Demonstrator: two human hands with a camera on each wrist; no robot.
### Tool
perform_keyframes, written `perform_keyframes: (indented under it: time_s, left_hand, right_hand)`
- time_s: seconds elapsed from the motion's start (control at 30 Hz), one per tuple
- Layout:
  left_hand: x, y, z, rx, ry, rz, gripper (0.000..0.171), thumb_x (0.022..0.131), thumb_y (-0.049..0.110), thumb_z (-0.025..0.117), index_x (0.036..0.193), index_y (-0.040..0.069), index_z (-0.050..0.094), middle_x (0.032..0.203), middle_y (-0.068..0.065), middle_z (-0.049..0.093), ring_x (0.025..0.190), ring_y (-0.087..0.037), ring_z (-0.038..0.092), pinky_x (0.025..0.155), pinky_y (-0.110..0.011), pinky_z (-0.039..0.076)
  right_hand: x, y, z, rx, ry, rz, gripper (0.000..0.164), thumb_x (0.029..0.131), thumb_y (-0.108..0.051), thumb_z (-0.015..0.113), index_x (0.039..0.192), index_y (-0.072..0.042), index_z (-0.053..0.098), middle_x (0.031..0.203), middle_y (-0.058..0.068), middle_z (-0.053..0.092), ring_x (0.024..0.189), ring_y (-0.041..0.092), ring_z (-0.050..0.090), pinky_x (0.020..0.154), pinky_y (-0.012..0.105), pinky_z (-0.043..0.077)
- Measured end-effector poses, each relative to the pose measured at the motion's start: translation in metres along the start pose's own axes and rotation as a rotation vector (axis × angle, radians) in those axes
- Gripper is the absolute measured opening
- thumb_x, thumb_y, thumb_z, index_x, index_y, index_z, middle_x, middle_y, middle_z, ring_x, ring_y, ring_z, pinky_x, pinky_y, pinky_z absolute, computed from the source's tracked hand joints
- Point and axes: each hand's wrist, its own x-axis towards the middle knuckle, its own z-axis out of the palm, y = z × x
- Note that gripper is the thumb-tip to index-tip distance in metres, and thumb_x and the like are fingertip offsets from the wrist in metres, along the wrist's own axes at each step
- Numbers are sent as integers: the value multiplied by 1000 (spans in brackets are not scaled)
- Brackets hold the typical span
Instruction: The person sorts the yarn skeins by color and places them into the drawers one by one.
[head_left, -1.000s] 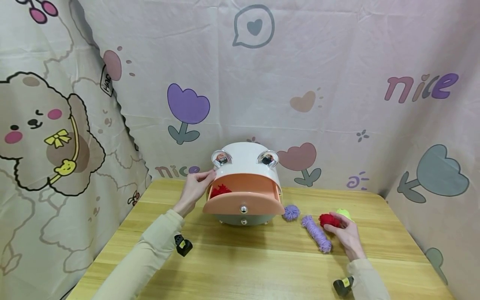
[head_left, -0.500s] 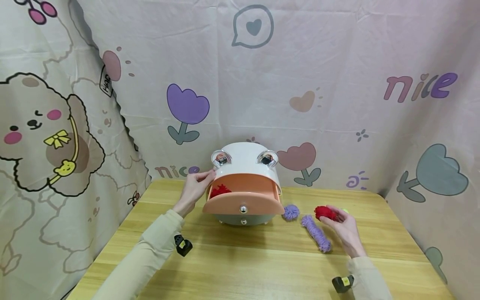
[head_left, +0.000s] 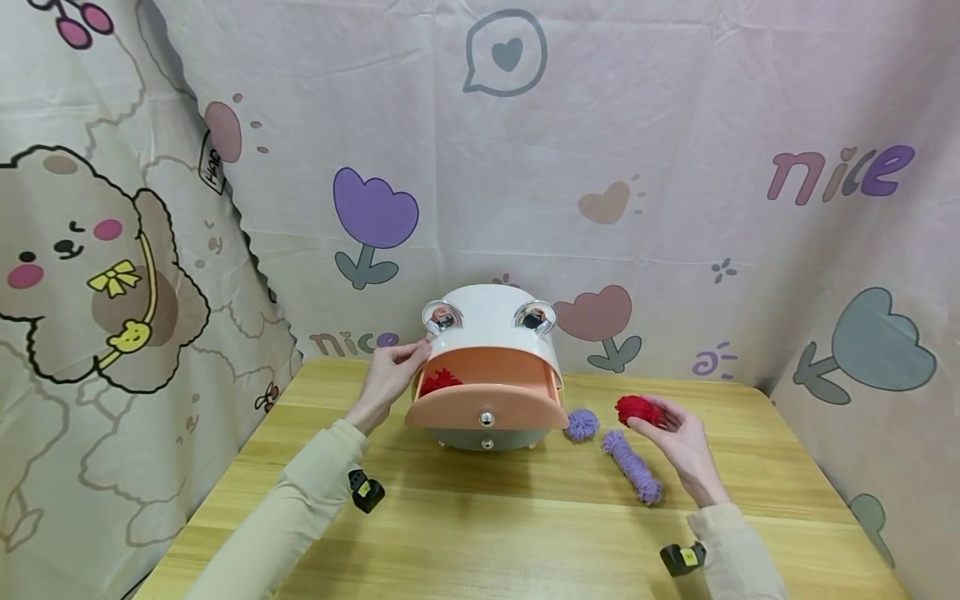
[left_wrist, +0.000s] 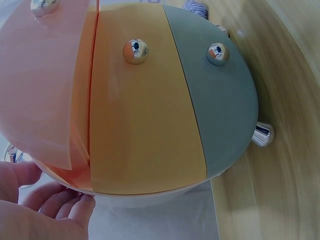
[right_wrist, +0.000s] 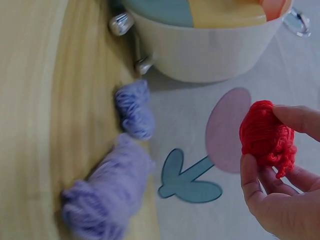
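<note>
A white storage box point(head_left: 492, 314) with round silver eyes stands on the table. Its orange-pink top drawer point(head_left: 459, 406) is pulled out, and red yarn point(head_left: 441, 382) shows inside at the left. My left hand point(head_left: 392, 377) holds the box's left edge; in the left wrist view its curled fingers point(left_wrist: 59, 202) and thumb lie at the white rim. At the right, my right hand point(head_left: 682, 442) pinches a small red yarn ball point(head_left: 637, 410) between thumb and fingers, raised over the table in the right wrist view. Below the pulled-out drawer are a yellow drawer point(left_wrist: 145, 120) and a grey-green drawer point(left_wrist: 215, 100).
A small purple yarn bundle point(head_left: 582, 425) lies just right of the box. A longer purple yarn skein point(head_left: 632, 467) lies between it and my right hand. The wooden table point(head_left: 480, 533) backs onto a printed curtain point(head_left: 675, 100).
My right hand has lifted the red yarn ball and carried it left and away from me. The yellow-green yarn behind it has become hidden. My left hand and the box have stayed still.
</note>
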Motion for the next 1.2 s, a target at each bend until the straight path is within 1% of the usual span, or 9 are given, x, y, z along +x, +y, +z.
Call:
perform_keyframes:
  time_s: [0.2, 0.43, 0.67, 0.8, 0.9, 0.97, 1.07, 1.13, 1.2]
  left_hand:
    - [0, -1, 1, 19, -4, 0, 42, 103, 26, 58, 138, 3, 58, 146, -18, 55, 138, -38, 52, 113, -50, 46]
    - [1, -2, 1, 9, -5, 1, 42, 103, 26, 58, 138, 3, 58, 146, -18, 56, 137, -38, 52, 113, -50, 46]
    - [-1, 0, 1, 15, 1, -8, 42, 103, 26, 59, 139, 4, 58, 147, -17, 56, 137, -37, 53, 113, -50, 46]
    - [-1, 0, 1, 14, 2, -13, 42, 103, 26, 59, 139, 4, 58, 147, -17, 56, 137, -37, 53, 114, -50, 45]
    - [-1, -1, 1, 4, 4, 1, 43, 102, 26, 59, 138, 3, 59, 145, -18, 57, 135, -37, 54, 113, -50, 46]
    - [-1, -1, 2, 5, 9, 22, 43, 102, 27, 60, 137, 2, 60, 143, -20, 59, 133, -37, 56, 112, -50, 47]
    - [-2, -1, 3, 19, 28, 49, 44, 101, 29, 61, 134, 1, 62, 138, -21, 63, 128, -37, 60, 108, -48, 51]
    - [-3, 0, 3, 26, 28, 53, 45, 101, 31, 61, 134, 1, 62, 138, -21, 63, 127, -37, 61, 107, -48, 52]
    - [-3, 0, 3, 24, 23, 41, 45, 101, 31, 61, 135, 2, 62, 138, -21, 63, 128, -37, 60, 108, -48, 51]
  right_hand:
    - [-2, -21, 7, 5, -23, -38, 62, 91, -19, 75, 143, 3, 50, 100, -29, 65, 96, -5, 64, 84, 10, 54]
    - [-2, -39, 20, 4, -42, -115, 58, 90, -15, 76, 140, 3, 53, 101, -26, 66, 94, -6, 65, 83, 11, 54]
    - [-1, -58, 32, 24, -72, -138, 55, 90, -17, 76, 138, 1, 56, 104, -21, 68, 96, -4, 67, 85, 12, 55]
    - [1, -69, 41, 39, -90, -169, 54, 90, -17, 76, 138, -1, 57, 104, -20, 69, 96, -2, 68, 85, 12, 55]
    - [4, -78, 49, 65, -116, -206, 53, 90, -14, 76, 138, 1, 56, 105, -20, 69, 96, -1, 68, 85, 14, 56]
    - [5, -83, 53, 86, -134, -232, 53, 90, -11, 75, 137, 2, 56, 105, -19, 70, 95, -1, 69, 84, 15, 56]
    - [6, -90, 60, 107, -160, -262, 52, 89, -7, 75, 136, 4, 56, 105, -20, 70, 96, 0, 69, 84, 15, 57]
    - [6, -94, 64, 115, -174, -276, 51, 89, -6, 75, 136, 3, 57, 106, -19, 70, 95, 1, 69, 84, 16, 57]
    - [6, -98, 68, 114, -187, -291, 49, 89, -6, 75, 134, 2, 58, 106, -18, 70, 94, 2, 68, 83, 16, 57]
